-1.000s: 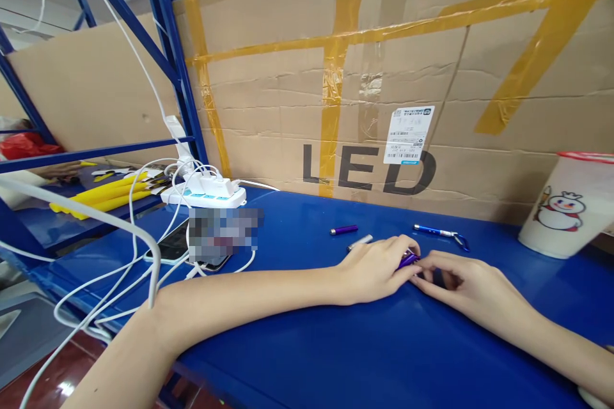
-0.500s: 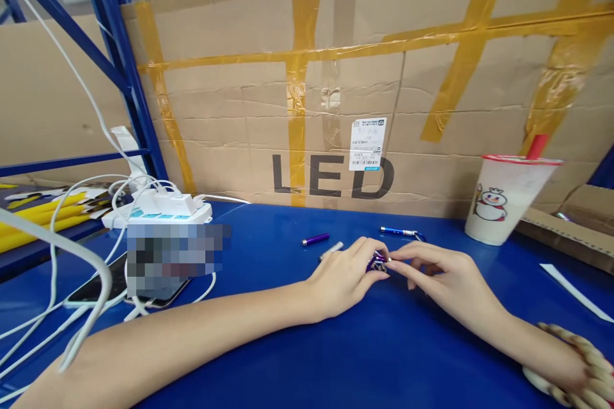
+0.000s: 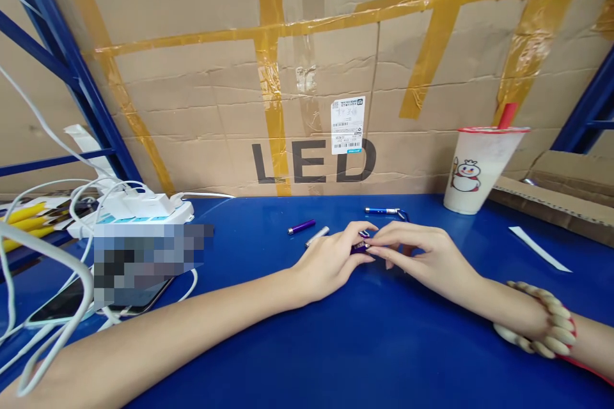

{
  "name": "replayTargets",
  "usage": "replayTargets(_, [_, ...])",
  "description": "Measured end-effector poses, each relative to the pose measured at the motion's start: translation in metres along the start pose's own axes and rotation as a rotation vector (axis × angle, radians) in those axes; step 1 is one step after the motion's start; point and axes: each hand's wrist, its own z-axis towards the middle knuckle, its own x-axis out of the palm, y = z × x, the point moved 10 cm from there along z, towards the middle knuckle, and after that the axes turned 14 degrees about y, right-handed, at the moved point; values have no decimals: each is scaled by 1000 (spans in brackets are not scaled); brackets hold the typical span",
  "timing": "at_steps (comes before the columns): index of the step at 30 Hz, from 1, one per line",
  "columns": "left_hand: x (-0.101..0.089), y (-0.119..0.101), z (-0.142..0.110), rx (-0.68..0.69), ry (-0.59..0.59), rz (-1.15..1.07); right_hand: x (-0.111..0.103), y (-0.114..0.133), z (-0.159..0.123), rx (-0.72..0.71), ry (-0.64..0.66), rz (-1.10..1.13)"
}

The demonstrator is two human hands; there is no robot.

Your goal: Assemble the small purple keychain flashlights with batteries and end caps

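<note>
My left hand (image 3: 330, 259) and my right hand (image 3: 417, 254) meet on the blue table (image 3: 297, 345), fingers pinched together on a small purple metal part (image 3: 361, 245); most of it is hidden between the fingertips. Just behind the left hand lie a purple tube (image 3: 302, 227) and a silver tube (image 3: 317, 236). A blue pen-like torch with a clip (image 3: 385, 211) lies behind the right hand. A beaded bracelet (image 3: 542, 326) is on my right wrist.
A taped cardboard sheet marked LED (image 3: 311, 108) stands along the back. A white drink cup with a red straw (image 3: 474, 169) is at the right, cardboard (image 3: 561, 201) beyond it. A power strip with chargers (image 3: 134, 208), white cables and a phone (image 3: 71, 307) lie left.
The view has swung to the right and down, bringing the cup and bracelet further in. Both hands stay pinched together on the purple part, fingers shifting slightly.
</note>
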Motion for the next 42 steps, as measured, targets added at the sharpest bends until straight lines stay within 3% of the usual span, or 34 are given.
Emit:
replayTargets(7, [1, -4, 1, 51, -7, 28, -7, 7, 0, -32, -51, -55])
replayTargets(10, [0, 0, 1, 9, -25, 74, 2, 2, 3, 4, 33, -65])
replayTargets(13, [-1, 4, 2, -40, -38, 105, 12, -10, 4, 83, 107, -27])
replayTargets(18, [-11, 21, -2, -169, -139, -47, 6, -31, 1, 252, 26, -8])
replayTargets(24, [-13, 28, -5, -260, -150, -78, 11, -19, 5, 100, 74, -254])
replayTargets(30, [-9, 21, -5, -245, -88, -17, 33, -9, 4, 12, 269, -383])
replayTargets(33, [-8, 17, -5, -222, -60, 8, 39, -9, 3, 6, 327, -404])
replayTargets(42, [0, 11, -1, -194, 16, 105, 39, -16, 2, 16, 317, -328])
